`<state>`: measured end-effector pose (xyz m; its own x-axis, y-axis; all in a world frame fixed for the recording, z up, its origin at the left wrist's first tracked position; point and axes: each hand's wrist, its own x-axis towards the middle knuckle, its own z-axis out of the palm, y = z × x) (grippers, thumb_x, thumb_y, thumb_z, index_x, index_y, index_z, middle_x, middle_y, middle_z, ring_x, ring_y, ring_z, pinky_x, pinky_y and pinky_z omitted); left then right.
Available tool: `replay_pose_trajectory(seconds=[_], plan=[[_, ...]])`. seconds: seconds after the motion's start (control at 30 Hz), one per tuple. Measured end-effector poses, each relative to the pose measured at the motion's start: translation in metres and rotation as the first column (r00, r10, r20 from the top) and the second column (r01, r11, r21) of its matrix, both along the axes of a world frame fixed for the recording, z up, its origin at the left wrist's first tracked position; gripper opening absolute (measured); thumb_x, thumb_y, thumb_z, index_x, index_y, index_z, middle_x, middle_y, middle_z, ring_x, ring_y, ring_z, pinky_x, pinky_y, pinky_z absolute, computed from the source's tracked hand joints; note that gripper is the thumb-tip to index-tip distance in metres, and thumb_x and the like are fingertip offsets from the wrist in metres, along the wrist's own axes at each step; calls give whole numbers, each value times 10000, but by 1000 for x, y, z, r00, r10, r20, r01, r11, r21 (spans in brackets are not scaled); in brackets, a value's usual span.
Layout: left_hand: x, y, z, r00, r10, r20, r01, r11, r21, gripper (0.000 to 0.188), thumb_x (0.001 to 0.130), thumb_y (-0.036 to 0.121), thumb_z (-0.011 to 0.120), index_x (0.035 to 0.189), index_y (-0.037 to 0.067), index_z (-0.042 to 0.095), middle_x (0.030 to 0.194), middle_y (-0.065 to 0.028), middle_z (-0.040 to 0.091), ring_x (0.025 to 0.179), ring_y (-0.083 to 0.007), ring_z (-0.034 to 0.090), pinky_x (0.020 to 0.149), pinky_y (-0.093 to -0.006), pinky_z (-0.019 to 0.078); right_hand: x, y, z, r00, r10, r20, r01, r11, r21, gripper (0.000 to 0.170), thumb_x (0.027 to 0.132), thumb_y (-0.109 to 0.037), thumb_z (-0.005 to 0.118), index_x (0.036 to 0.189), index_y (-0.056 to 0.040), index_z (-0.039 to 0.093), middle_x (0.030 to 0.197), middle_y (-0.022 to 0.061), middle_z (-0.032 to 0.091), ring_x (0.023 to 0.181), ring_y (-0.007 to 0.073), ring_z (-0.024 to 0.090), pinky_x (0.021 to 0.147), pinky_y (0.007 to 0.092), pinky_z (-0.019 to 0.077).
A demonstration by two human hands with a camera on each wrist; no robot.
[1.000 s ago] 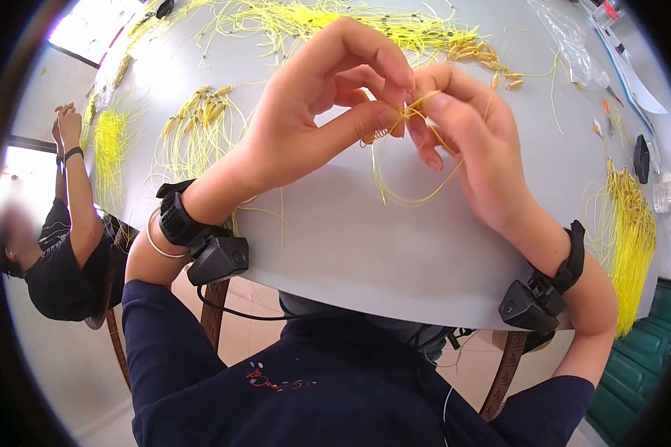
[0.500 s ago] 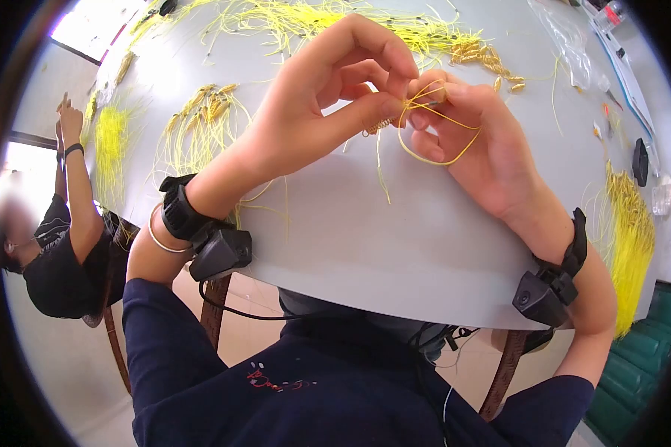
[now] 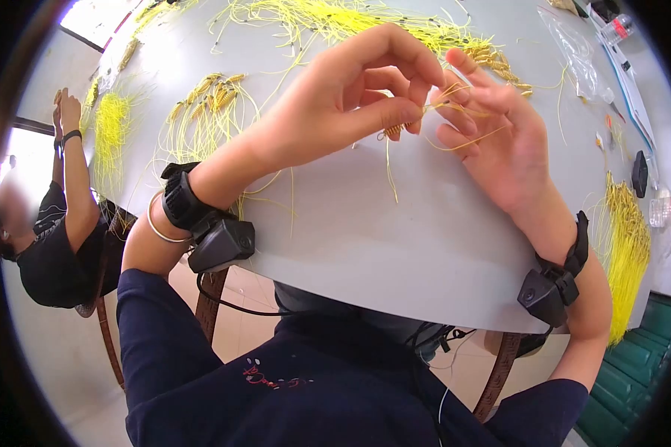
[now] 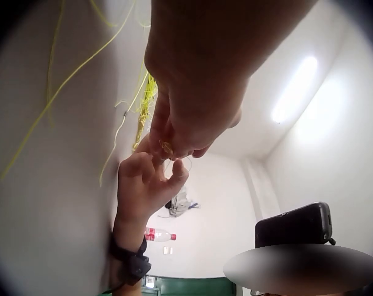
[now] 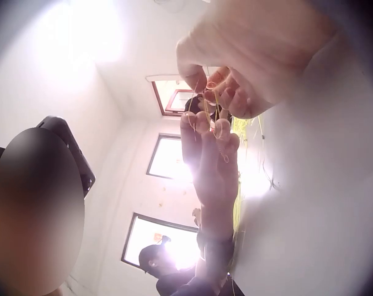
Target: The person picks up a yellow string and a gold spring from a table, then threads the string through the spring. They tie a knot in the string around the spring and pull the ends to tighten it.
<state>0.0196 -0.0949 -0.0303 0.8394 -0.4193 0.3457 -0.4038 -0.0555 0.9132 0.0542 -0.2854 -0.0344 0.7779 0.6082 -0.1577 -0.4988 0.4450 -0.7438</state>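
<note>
My left hand [image 3: 317, 112] pinches a small gold coil spring [image 3: 391, 132] between thumb and fingers above the table. A thin yellow line [image 3: 389, 173] hangs down from its fingertips. More of the line loops across to my right hand [image 3: 511, 145], which holds it among half-curled, spread fingers; the index finger stands up. Both sets of fingertips are close together. In the right wrist view, strands run between the right hand [image 5: 248, 61] and the left hand [image 5: 214, 166] facing it. Fingers of the left hand [image 4: 192, 105] mostly hide the coil in the left wrist view.
Yellow lines with gold coils [image 3: 220, 93] lie left on the grey table [image 3: 350, 246]. A long pile of yellow lines [image 3: 328, 18] spreads across the back, another bundle [image 3: 626, 246] at right. A plastic bag [image 3: 574, 56] lies back right. Another person [image 3: 60, 253] sits at left.
My right hand has drawn away to the right and opened its fingers wider, with the line's loop changing shape between the hands. My left hand keeps its pinch, shifting slightly right.
</note>
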Motion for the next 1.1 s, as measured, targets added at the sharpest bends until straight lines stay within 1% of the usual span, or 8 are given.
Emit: replay_pose_trajectory(seconds=[0.07, 0.13, 0.23, 0.37, 0.63, 0.83, 0.9, 1.1], plan=[[2, 2, -2, 1000, -3, -19, 3, 1000, 2, 256, 832, -66, 525, 1067, 9, 460, 881, -44, 514, 777, -117, 564, 641, -237, 469, 1, 0, -3, 998, -7, 55, 8, 1000, -10, 367, 798, -147, 593, 1125, -56, 454, 750, -26, 456, 624, 31, 404, 494, 181, 307], [2, 3, -2, 999, -7, -37, 7, 1000, 4, 257, 831, -67, 526, 1069, 6, 463, 874, -43, 513, 778, -119, 562, 644, -239, 470, 4, 1, -8, 942, 25, 334, 32, 986, -165, 335, 792, -133, 606, 1089, -47, 478, 721, -38, 431, 610, 29, 394, 492, 180, 310], [1, 0, -1, 1000, -9, -16, 9, 1000, 5, 264, 828, -70, 527, 1074, 1, 462, 859, -44, 512, 770, -117, 558, 648, -241, 469, 4, 3, -6, 840, 46, 541, 172, 923, -346, 225, 858, -163, 524, 1038, -29, 509, 643, -55, 376, 532, 30, 330, 467, 180, 287], [0, 1, -1, 998, -48, -43, 48, 999, -3, 279, 827, -63, 540, 1085, 2, 456, 833, -49, 516, 757, -122, 556, 652, -240, 468, 18, -6, -12, 916, -120, 382, 218, 950, -224, 251, 937, -233, 415, 983, -14, 528, 567, -66, 294, 476, 37, 252, 434, 192, 255], [-1, 0, 1, 993, -53, -103, 53, 999, 3, 349, 819, -35, 579, 1140, 11, 448, 870, -61, 536, 761, -102, 563, 655, -226, 466, 27, -11, -16, 786, -455, 420, 534, 840, -90, 350, 983, -265, 311, 989, 33, 495, 539, -53, 230, 462, 53, 204, 408, 213, 207], [-1, 0, 4, 946, -130, -297, 191, 964, 185, 443, 793, 10, 635, 1195, 27, 451, 831, -34, 569, 753, -74, 574, 677, -202, 464, 19, -8, -10, 731, -488, 478, 558, 830, -7, 308, 978, -242, 355, 1074, 36, 448, 551, -58, 208, 482, 54, 185, 416, 213, 179], [-2, 1, 11, 946, -158, -283, 256, 899, 354, 435, 788, 37, 652, 1184, 22, 472, 777, -12, 568, 759, -67, 568, 702, -203, 463, 19, -8, -11, 741, -481, 469, 546, 838, -3, 311, 979, -247, 353, 1068, 34, 449, 548, -58, 209, 481, 53, 188, 414, 213, 179], [-2, 6, 11, 970, -136, -202, 198, 925, 326, 367, 794, 18, 615, 1143, 14, 499, 773, -1, 565, 781, -73, 556, 737, -218, 458, 13, -5, -4, 742, -416, 526, 488, 873, 0, 351, 982, -260, 341, 1061, 50, 488, 543, -65, 210, 468, 42, 198, 406, 210, 181]])
